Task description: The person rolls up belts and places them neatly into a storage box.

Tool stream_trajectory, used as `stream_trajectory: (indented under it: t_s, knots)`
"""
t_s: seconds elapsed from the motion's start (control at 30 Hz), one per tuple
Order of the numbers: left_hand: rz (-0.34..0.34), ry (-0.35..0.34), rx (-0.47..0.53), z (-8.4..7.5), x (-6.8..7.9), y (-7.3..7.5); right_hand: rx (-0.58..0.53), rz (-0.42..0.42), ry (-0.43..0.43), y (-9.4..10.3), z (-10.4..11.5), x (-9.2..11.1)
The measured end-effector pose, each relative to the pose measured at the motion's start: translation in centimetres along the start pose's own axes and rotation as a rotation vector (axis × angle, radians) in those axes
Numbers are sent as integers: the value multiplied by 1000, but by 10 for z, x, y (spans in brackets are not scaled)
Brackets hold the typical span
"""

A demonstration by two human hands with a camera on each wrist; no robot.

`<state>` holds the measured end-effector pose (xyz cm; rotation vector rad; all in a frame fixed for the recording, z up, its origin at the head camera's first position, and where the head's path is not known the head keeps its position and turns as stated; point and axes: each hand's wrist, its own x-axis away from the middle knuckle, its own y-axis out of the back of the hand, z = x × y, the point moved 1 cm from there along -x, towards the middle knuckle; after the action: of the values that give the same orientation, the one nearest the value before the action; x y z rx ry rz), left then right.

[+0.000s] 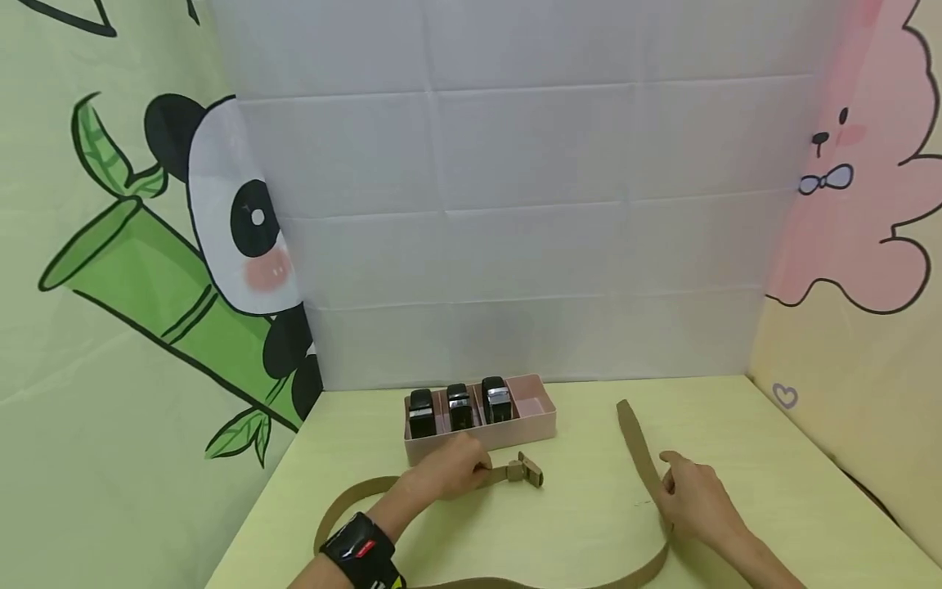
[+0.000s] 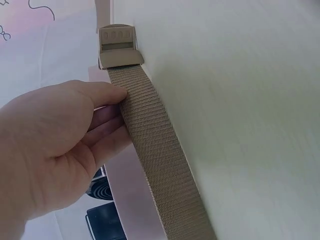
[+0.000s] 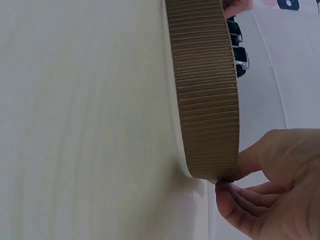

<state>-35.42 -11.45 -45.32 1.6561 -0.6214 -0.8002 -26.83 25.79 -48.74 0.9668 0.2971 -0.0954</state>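
Observation:
A tan webbing belt (image 1: 637, 446) lies in a wide loop across the table, its plain end pointing toward the back right. My left hand (image 1: 450, 468) pinches the strap just behind the buckle (image 1: 531, 470). Seen from the left wrist, the thumb presses the edge of the woven strap (image 2: 160, 145), with the other fingers behind it and the tan buckle (image 2: 119, 47) beyond. On the other side, my right hand (image 1: 695, 495) holds the strap some way from its plain end. In the right wrist view, thumb and fingers grip the strap (image 3: 207, 90) where it bends, standing on edge.
Behind the left hand stands a pink divided box (image 1: 515, 442). Three of its compartments hold rolled black belts (image 1: 459, 406) with shiny buckles; the right compartment is bare. A white cloth wall (image 1: 530, 245) closes off the table's back, with printed cloth walls at both sides.

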Motion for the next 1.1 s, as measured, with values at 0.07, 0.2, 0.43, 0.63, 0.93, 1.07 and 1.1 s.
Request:
stream_trajectory:
  t_s: [0.07, 0.2, 0.43, 0.63, 0.93, 1.07, 1.1]
  knots:
    - [-21, 10, -13, 1, 1, 1, 1, 32, -14, 9, -10, 1]
    - [-57, 36, -14, 2, 1, 2, 10, 103, 30, 22, -29, 2]
    - [-85, 109, 22, 9, -3, 3, -3, 172, 261, 34, -44, 1]
    - [-98, 86, 41, 12, -22, -5, -60, 240, 440, 21, -29, -6]
    - [-66, 11, 87, -11, -61, -24, -81, 300, 616, -18, 25, -22]
    - [-92, -44, 21, -23, -60, -17, -61, 283, 656, -21, 30, -26]
    - [-104, -58, 5, -27, -57, -14, -57, 276, 661, -21, 30, -27]
